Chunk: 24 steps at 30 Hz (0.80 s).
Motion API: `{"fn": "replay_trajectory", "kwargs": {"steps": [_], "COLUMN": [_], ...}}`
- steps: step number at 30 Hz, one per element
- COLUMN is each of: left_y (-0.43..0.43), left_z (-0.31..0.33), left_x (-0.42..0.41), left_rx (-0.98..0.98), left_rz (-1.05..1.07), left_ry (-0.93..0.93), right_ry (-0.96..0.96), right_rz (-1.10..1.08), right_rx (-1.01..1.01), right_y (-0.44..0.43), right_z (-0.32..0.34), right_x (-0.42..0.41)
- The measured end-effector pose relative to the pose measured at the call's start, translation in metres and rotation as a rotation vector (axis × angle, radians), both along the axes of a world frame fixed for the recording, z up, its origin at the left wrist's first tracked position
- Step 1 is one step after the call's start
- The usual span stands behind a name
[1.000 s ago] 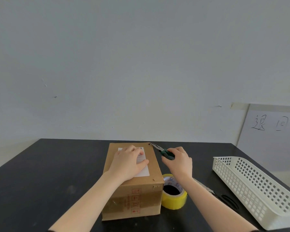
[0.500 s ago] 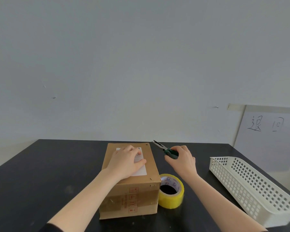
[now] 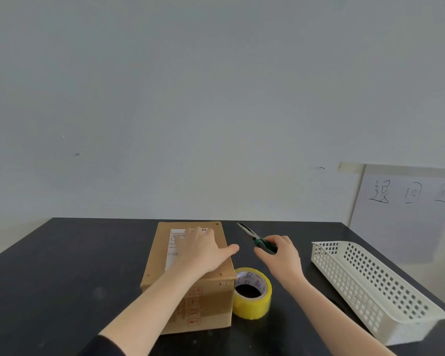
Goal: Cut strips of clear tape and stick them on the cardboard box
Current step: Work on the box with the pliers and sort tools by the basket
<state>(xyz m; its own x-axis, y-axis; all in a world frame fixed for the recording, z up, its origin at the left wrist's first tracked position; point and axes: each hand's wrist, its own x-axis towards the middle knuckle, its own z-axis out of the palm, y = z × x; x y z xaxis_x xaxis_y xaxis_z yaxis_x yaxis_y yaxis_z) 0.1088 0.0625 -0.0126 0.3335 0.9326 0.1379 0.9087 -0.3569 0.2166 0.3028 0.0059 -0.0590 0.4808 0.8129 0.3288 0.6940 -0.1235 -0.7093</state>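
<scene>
The closed cardboard box (image 3: 159, 255) sits on the table (image 3: 62, 278) under our flat left hand (image 3: 201, 250); the tape roll (image 3: 252, 311) stands just beside its right corner. Our right hand (image 3: 281, 256) grips green-handled cutters (image 3: 263, 244), perhaps pliers. A white basket (image 3: 370, 281) lies further right.

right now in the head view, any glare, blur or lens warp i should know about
Head view: soft, even light, only a faint shadow of the left hand on the cardboard box; dull sheen on the black table, no hard glare; the right hand is sharp, no motion blur; the edge of the wall sheet leans, likely lens distortion.
</scene>
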Motion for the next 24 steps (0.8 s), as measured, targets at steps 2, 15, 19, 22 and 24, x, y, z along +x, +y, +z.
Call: {"fn": "replay_trajectory", "kwargs": {"steps": [2, 15, 19, 22, 24], "left_y": [-0.003, 0.012, 0.011, 0.011, 0.01], "left_z": [0.0, 0.014, 0.018, 0.022, 0.024], "left_x": [0.003, -0.047, -0.066, -0.074, -0.078], "left_rx": [-0.008, -0.148, -0.166, -0.202, -0.224], "left_rz": [0.009, -0.225, -0.261, -0.247, -0.249], "left_ry": [0.009, 0.037, 0.081, 0.092, 0.102], "right_ry": [0.004, 0.009, -0.034, -0.058, -0.073], "right_rz": [0.0, 0.067, 0.104, 0.134, 0.157], "right_rx": [0.002, 0.0, -0.014, -0.023, -0.029], "right_y": [-0.003, -0.013, -0.016, -0.018, -0.02], "right_z": [0.001, 0.009, 0.012, 0.015, 0.018], "right_x": [0.002, 0.007, 0.006, 0.005, 0.004]}}
